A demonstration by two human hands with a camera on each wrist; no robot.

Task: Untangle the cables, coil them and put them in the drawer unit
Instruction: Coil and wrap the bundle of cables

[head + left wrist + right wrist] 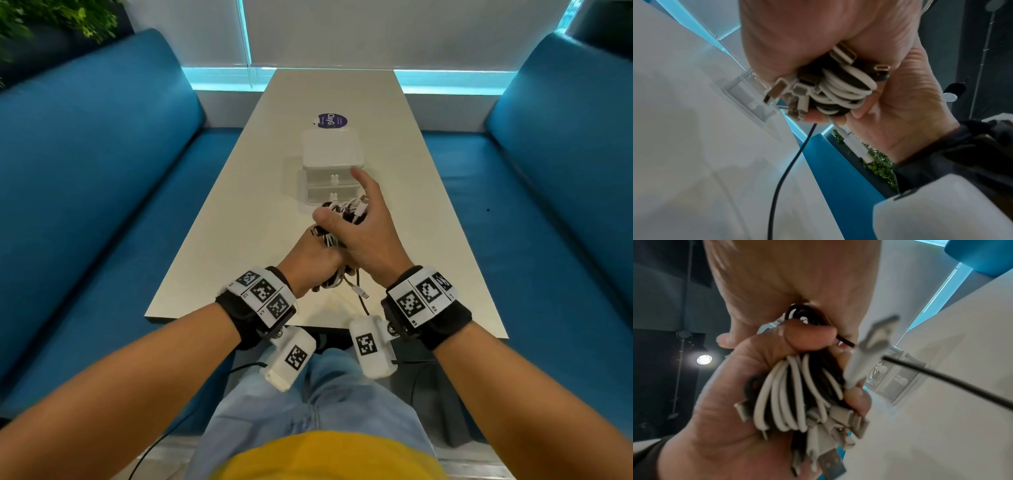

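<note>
A bundle of white and black cables [346, 209] is held above the near half of the white table [239, 222]. My left hand [313, 255] grips it from below, fingers curled round the strands [789, 394]. My right hand [363, 233] clasps the top of the bundle [844, 91], thumb across it and index finger pointing forward. Several plugs stick out of the bundle. A white plug end [359, 291] and a black strand [785, 175] dangle beneath. Just beyond the hands stands the white two-drawer unit [330, 164], both drawers shut.
A purple round sticker [332, 120] lies on the table behind the drawer unit. Blue sofa benches run along the left [102, 171] and right [548, 171] sides of the table. A green plant [51, 17] stands at the far left.
</note>
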